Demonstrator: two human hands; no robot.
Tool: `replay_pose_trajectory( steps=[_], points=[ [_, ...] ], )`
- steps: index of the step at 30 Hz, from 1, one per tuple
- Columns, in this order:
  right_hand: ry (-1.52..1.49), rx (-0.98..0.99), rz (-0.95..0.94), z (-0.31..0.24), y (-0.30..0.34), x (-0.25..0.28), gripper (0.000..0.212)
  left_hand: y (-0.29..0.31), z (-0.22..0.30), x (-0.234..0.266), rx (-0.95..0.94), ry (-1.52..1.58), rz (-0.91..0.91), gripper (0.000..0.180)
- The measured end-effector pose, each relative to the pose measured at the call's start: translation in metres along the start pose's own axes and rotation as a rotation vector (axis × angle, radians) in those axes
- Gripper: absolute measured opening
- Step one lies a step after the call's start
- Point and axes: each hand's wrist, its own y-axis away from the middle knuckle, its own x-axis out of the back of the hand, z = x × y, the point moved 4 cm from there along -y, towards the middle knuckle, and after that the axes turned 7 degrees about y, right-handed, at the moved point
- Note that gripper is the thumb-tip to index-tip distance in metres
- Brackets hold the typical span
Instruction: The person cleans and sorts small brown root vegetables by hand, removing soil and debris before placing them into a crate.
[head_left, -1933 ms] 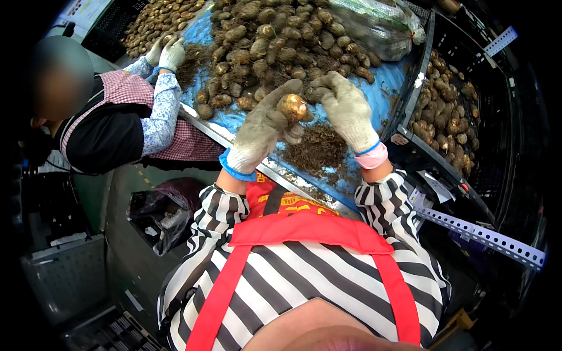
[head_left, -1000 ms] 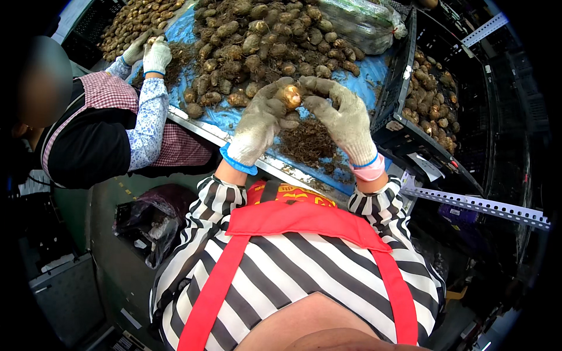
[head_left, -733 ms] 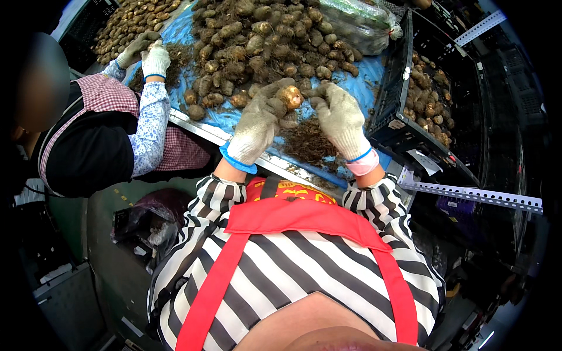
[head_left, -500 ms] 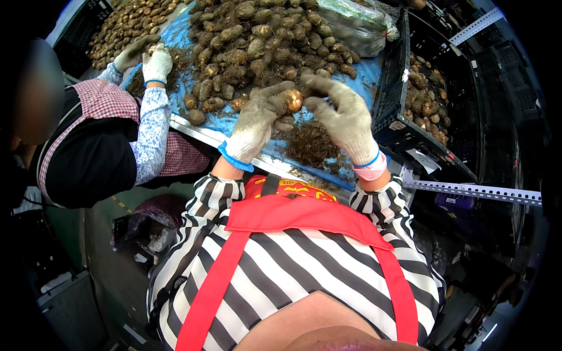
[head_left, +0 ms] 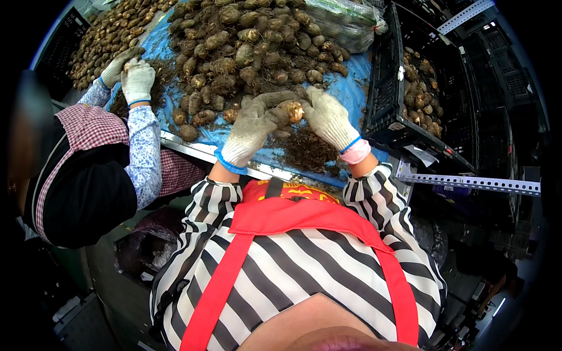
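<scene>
- Tuber [head_left: 291, 111], brown with a pale, bare-looking end, sits between the two gloved hands, above the blue sheet [head_left: 358, 73].
- Left hand [head_left: 254, 120] is closed round it, fingers wrapping its left side; the pale end faces right.
- Right hand [head_left: 326, 117] has thumb and fingers bent at that end; whether they grip or only touch, I cannot tell.
- Just below the hands lies a dark clump of root fibres [head_left: 310, 149], apparently already off other tubers.
- Beyond them, a large heap of shaggy tubers [head_left: 234, 52] looks untouched, so much seems left.
- To the right, a black crate [head_left: 381, 88] holds tubers [head_left: 418, 96] that look less hairy, probably done; the one in hand is not among them.
- At far left, a co-worker's gloved hands [head_left: 137, 81] work near another spread of smoother tubers [head_left: 111, 38].
- Half a second ago the right fingers were spread clear of the tuber; now they meet it. The left hold is unchanged, and the whole view has swung, putting the heap further left.
</scene>
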Motion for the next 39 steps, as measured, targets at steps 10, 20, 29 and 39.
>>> replay_pose_trajectory(
  steps=[10,20,29,39],
  points=[
    [-0.632,0.160,0.202,-0.006,0.014,0.031,0.025,-0.015,-0.014,0.006,0.027,0.406,-0.096,0.050],
    [-0.362,0.245,0.344,0.010,0.008,0.014,0.021,-0.020,-0.037,0.005,0.086,0.932,-0.326,0.057],
    [-0.437,0.333,0.538,-0.005,0.010,0.025,0.030,-0.032,-0.029,-0.005,0.008,0.686,-0.162,0.058],
    [-0.100,0.075,0.252,0.020,0.002,0.009,0.019,-0.030,-0.032,0.009,-0.104,0.611,-0.141,0.075]
  ],
)
